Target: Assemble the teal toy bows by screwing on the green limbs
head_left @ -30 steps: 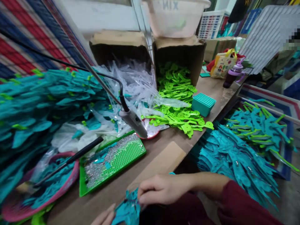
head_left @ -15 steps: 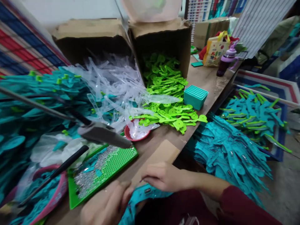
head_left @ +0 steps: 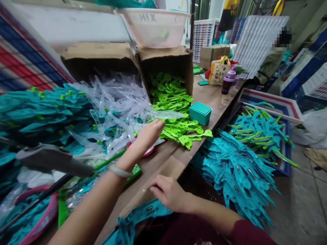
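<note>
Green plastic parts spill from an overturned cardboard box across a crowded tabletop, seen from the head camera, as the person's left hand stretches out to them. Half a second ago that hand was close to the body, beside the right one, at the teal piece. Now the arm is extended, the hand lies over a red dish, and the fingertips meet the near edge of the green pile, just beside a heap of clear plastic sleeves. The fingers are mostly straight and only loosely bent. Its back faces the lens, so whether it has hold of anything cannot be told.

The right hand has stayed at the near edge of the tabletop, palm down, fingers half curled, resting on the teal piece, which drapes over the edge toward the lap. Whether it pinches the piece or merely pins it is unclear.

Judging by the shift, work on the teal piece has paused while a part is fetched. A green studded tray and a hanging grey tool sit to the left, and a small teal box stands beyond the pile.
</note>
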Demonstrator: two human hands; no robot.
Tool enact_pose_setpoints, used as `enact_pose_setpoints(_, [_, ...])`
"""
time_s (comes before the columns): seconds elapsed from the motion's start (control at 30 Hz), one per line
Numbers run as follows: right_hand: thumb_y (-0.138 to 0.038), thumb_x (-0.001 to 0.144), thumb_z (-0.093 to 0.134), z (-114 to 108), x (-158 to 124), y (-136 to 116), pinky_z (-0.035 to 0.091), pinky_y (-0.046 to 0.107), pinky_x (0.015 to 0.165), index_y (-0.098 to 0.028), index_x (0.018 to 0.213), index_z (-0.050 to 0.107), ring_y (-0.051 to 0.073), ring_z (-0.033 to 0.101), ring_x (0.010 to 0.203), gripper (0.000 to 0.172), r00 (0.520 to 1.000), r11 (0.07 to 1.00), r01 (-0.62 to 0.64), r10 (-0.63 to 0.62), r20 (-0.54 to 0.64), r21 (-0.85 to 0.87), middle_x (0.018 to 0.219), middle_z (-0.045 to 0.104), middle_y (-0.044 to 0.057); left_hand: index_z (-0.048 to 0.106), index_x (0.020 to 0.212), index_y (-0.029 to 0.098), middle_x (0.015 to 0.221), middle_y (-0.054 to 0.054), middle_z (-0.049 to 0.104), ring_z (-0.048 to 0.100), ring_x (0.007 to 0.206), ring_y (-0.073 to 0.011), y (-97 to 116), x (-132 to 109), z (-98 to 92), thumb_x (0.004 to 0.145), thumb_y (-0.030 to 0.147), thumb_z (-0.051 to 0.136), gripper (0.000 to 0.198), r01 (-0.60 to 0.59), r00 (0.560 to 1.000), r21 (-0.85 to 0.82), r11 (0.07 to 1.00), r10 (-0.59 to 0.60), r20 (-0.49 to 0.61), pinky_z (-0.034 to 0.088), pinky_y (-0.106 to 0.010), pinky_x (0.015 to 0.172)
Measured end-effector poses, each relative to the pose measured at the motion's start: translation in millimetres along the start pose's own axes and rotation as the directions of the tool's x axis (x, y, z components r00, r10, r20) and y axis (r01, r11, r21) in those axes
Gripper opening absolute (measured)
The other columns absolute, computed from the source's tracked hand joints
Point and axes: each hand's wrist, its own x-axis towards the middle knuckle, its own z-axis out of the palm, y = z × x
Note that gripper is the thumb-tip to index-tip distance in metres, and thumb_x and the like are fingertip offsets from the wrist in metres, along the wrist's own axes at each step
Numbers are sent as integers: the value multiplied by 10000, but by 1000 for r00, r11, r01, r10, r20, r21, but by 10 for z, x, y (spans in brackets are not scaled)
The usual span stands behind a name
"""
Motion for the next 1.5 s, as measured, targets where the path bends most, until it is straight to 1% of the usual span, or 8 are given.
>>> enact_pose_setpoints(0.23, [-226, 956, 507, -296, 90, 61, 463, 518, 1007, -228, 1032, 642, 281, 550, 1136, 154, 871, 983, 12, -101, -481, -183, 1160, 577, 142, 707, 847, 182, 626, -13, 622, 534, 567, -160, -75, -769, -1162, 783, 384, 524, 280, 387, 921, -299, 872, -355, 157, 396, -275, 544])
enact_pose_setpoints(0.37, [-216, 966, 526, -383, 240, -67, 507, 435, 972, -219, 994, 636, 238, 553, 1165, 113, 963, 972, 236, -234, -131, 2, 1223, 521, 124, 669, 770, 127, 501, 38, 412, 346, 445, -55, -125, -1262, -1459, 802, 350, 477, 296, 653, 756, -460, 601, -551, 354, 282, -237, 511])
enact_pose_setpoints(0.63, [-222, 983, 494, 242, 245, -586, 493, 364, 967, -203, 953, 585, 190, 569, 1125, 98, 986, 926, 127, -157, 57, 354, 1074, 548, 81, 639, 1065, 201, 1059, -88, 704, 663, 995, -235, 318, -2333, -767, 847, 482, 586, 360, 431, 791, -888, 163, -541, 285, 551, -361, 845])
enact_pose_setpoints(0.73, [-245, 975, 508, 439, 159, -733, 453, 384, 1046, -211, 935, 580, 201, 538, 1231, 89, 993, 898, 43, -88, 84, 437, 1139, 544, 84, 607, 1037, 184, 970, -83, 713, 680, 907, -211, 503, -2694, -513, 871, 510, 569, 367, 332, 582, -931, -151, -744, 327, 561, -326, 762])
enact_pose_setpoints(0.83, [-300, 994, 482, 432, 196, -819, 523, 300, 809, -223, 962, 555, 127, 615, 839, 111, 977, 793, -184, 82, 198, 581, 938, 580, 17, 587, 1036, 178, 799, -25, 681, 664, 716, -168, 497, -3022, -505, 845, 535, 618, 406, 298, 423, -908, -295, -812, 403, 546, -286, 646])
enact_pose_setpoints(0.97, [-293, 945, 592, 200, 534, -946, 434, 225, 625, -194, 892, 607, 98, 529, 670, 113, 791, 886, -227, -73, 607, 403, 764, 587, -27, 639, 1072, 209, 778, 1, 679, 656, 674, -160, 521, -3386, -716, 775, 492, 735, 421, 523, 630, -775, -355, -451, 632, 537, -271, 617])
enact_pose_setpoints(1.13, [-194, 929, 598, 154, 902, -1102, 414, 256, 678, -181, 852, 649, 125, 531, 735, 93, 279, 922, 245, -364, 889, 301, 809, 597, -2, 683, 898, 211, 730, -23, 720, 659, 627, -170, 620, -3467, -846, 824, 479, 683, 278, 710, 657, -650, -273, -78, 750, 505, -256, 587])
enact_pose_setpoints(1.5, [-206, 981, 499, 340, 1028, -1055, 419, 255, 690, -187, 868, 604, 123, 504, 710, 155, -75, 855, 316, -409, 909, 411, 813, 599, 8, 654, 654, 191, 536, 0, 632, 511, 501, -117, 568, -3335, -769, 876, 375, 606, 293, 717, 696, -691, -91, 110, 709, 369, -236, 514])
